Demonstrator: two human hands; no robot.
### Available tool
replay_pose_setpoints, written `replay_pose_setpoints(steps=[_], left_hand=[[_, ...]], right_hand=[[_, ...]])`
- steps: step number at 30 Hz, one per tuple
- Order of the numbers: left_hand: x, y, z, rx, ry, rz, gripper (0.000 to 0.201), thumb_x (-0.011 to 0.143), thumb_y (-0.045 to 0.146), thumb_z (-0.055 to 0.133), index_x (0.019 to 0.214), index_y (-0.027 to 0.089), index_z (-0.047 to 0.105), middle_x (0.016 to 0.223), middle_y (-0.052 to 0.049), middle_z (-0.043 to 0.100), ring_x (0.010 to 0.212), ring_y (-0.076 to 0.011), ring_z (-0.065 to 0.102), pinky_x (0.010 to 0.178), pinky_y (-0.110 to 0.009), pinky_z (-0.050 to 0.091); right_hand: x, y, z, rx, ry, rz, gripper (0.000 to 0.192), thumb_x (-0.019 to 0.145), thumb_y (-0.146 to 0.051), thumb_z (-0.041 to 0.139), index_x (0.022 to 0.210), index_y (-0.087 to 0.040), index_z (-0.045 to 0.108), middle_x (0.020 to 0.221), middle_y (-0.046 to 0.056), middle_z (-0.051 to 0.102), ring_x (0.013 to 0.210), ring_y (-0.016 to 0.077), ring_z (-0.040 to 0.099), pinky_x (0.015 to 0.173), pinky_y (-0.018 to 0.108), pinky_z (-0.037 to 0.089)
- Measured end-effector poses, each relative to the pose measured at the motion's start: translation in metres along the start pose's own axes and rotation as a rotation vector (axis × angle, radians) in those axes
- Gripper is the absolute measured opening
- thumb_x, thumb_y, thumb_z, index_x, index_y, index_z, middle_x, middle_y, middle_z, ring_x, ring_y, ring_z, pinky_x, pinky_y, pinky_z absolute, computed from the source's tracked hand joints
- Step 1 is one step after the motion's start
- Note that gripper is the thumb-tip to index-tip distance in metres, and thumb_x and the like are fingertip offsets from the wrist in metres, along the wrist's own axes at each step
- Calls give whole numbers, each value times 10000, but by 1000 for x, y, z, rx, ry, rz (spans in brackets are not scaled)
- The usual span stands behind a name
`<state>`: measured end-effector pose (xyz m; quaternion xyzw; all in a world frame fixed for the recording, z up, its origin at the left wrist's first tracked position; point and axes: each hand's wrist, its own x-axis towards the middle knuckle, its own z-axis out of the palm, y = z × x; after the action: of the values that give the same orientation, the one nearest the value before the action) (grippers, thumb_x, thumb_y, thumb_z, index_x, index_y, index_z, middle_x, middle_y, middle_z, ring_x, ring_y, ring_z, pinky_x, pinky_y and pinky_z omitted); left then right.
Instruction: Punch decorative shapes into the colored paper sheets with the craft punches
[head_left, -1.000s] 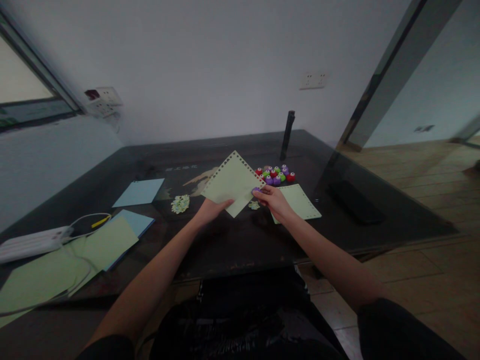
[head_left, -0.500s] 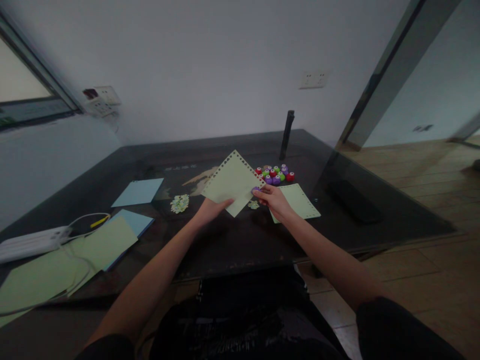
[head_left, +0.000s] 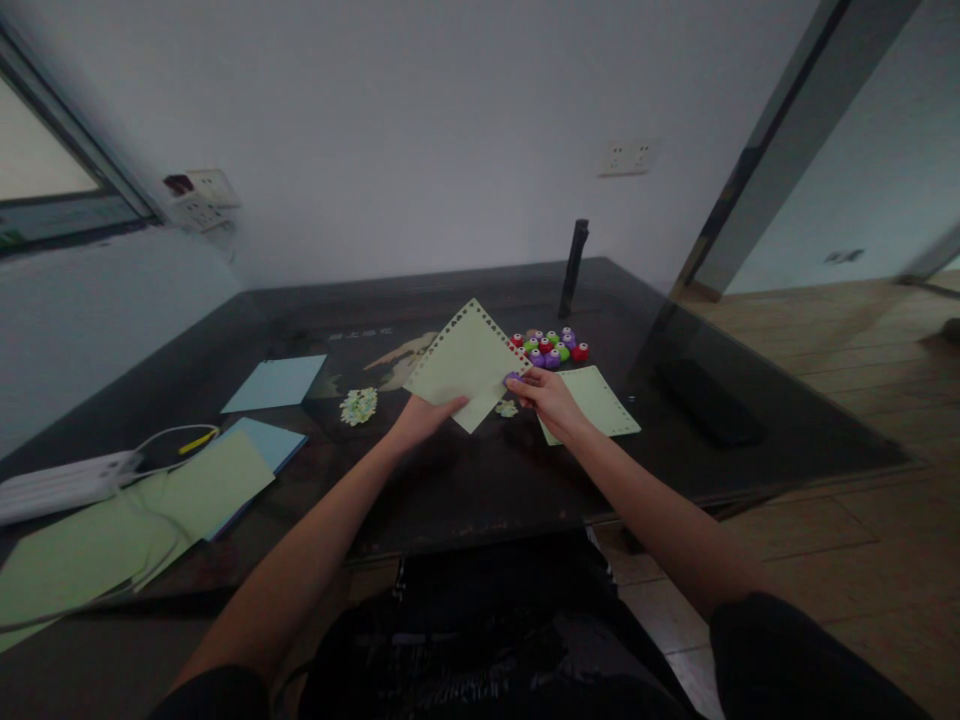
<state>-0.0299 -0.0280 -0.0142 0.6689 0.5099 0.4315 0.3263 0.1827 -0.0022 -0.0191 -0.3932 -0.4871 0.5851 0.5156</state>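
Observation:
My left hand pinches a pale green sheet of paper near its lower corner, thumb on top and fingers hidden beneath. The sheet is held up turned like a diamond, with a row of punched holes along its two upper edges. At its right-hand edge, my right hand is closed around a small purple craft punch, mostly covered by the fingers. Below that hand lies another pale green sheet with holes along its edge. Small paper cut-outs lie between the hands, and a bigger pile of cut-outs sits left.
Several red, green and purple punches cluster behind my right hand. Blue paper, green sheets and a white power strip with cables lie left. A black upright stick stands at the back; a dark flat object lies right.
Almost nothing differs. Both hands, the sheet and the punch keep their places, apart from a very slight shift of the view.

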Motion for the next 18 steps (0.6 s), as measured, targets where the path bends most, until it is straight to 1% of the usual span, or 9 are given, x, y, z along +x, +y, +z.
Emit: replay_pose_setpoints(steps=[5,9,13,18], left_hand=[[1,-3,0,9,10,17,600,729,324,655,1284,155,501,1238,-128,607,1260,-283,461,1119,-480,253],[2,-7,1,5,24,23,580,727,330,666,1261,159,518,1220,-120,620,1246,-274,477,1109,-469,280],[2,-10,2,21,22,22,558,738,320,660,1252,154,522,1203,-122,630,1235,-271,489,1101,-471,293],[2,-9,1,25,22,29,574,741,324,653,1266,145,510,1212,-136,618,1231,-283,491,1091,-476,308]], right_hand=[[2,3,-1,14,0,-7,333,521,-365,825,668,-167,602,614,-22,570,469,58,408,440,236,268],[2,2,0,26,0,-6,338,513,-364,827,652,-163,594,605,-25,568,476,59,408,439,231,278],[2,1,0,40,-4,-6,347,508,-350,828,692,-153,610,629,-24,576,494,60,413,446,227,296],[3,3,-2,34,-31,-34,306,551,-332,809,714,-152,622,623,-26,568,491,61,407,459,232,305]])
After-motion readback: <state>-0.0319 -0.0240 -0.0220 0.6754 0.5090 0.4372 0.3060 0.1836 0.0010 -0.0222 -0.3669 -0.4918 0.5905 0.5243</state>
